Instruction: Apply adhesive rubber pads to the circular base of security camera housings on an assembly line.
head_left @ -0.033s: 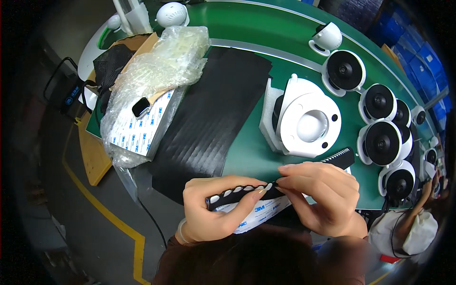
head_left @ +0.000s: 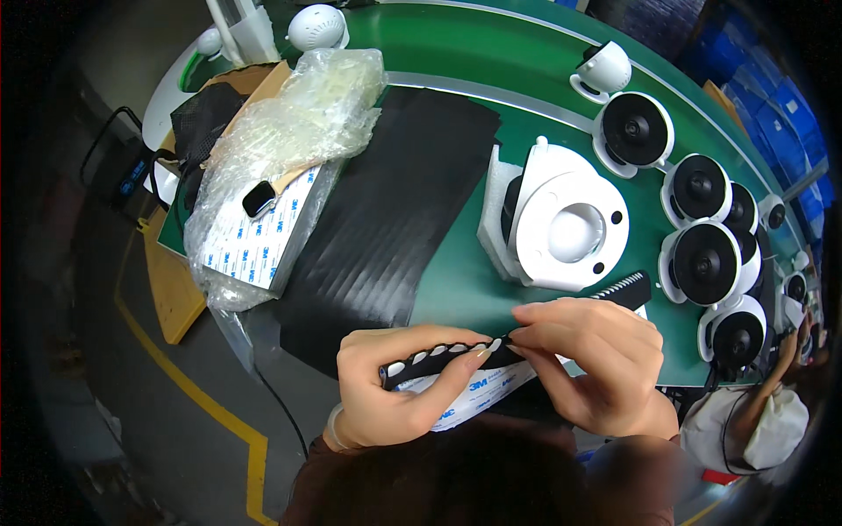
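Note:
Near the table's front edge, my left hand [head_left: 395, 381] grips a bent black adhesive strip [head_left: 419, 369] with a row of white oval bits along its upper edge. White backing paper [head_left: 482, 391] with blue print hangs below it. The fingertips of my right hand [head_left: 601, 364] are pinched together at the strip's edge, close to the left thumb. What lies between those tips is too small to make out. Beyond my right knuckles, a black piece with a slotted edge [head_left: 624, 291] shows; its link to the strip is hidden by the hand.
A white device with a round recess [head_left: 574, 232] lies in foam ahead. Several white cameras with black fronts [head_left: 704, 263] stand at the right. Black sheets [head_left: 386, 210] cover the table's left-middle, beside a bubble-wrapped stack of printed sheets [head_left: 263, 237] bearing a watch [head_left: 260, 200].

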A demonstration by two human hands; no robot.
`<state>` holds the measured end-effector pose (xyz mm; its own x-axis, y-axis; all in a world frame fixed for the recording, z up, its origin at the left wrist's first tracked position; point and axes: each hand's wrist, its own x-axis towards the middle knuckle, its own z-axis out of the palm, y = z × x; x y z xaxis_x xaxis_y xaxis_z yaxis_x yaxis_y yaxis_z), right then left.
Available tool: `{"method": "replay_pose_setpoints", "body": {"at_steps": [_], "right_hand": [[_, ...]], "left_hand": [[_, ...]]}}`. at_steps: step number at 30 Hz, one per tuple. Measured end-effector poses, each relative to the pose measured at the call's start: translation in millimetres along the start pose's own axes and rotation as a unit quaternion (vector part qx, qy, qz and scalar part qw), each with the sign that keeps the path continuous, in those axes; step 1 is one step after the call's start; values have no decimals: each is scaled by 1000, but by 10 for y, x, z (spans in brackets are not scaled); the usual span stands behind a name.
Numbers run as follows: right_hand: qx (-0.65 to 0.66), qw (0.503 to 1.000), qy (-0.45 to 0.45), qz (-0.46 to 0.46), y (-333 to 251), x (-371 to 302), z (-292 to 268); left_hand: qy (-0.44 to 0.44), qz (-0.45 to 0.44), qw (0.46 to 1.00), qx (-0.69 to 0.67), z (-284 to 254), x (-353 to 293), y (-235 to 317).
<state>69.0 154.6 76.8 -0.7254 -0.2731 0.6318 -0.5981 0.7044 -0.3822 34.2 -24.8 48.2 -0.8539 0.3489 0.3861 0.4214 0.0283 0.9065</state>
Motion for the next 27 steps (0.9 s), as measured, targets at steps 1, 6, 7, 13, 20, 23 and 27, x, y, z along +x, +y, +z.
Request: {"method": "replay_pose_setpoints", "body": {"at_steps": [1,6,7,13,20,23,27], "right_hand": [[30,999,-15,35,-5,-1,-8],[52,998,-36,29,69,34,42],[51,998,-34,34,65,34,60],[-81,995,-12,-62,-63,-67,-33],[-16,975,67,214,236,20,-23],[-25,975,56,211,276,37,68],[-41,970,45,236,240,69,83]], "left_hand": [[2,1,1000,-6,4,6,-14],[-1,-69,998,-8,-17,18,-19],[28,-70,997,-29,17,6,-30],[64,-238,940,-235,34,30,-182],[-223,-52,933,-278,134,108,-505],[-241,-51,930,-272,202,135,-543],[-236,-38,933,-270,257,134,-588]]}}
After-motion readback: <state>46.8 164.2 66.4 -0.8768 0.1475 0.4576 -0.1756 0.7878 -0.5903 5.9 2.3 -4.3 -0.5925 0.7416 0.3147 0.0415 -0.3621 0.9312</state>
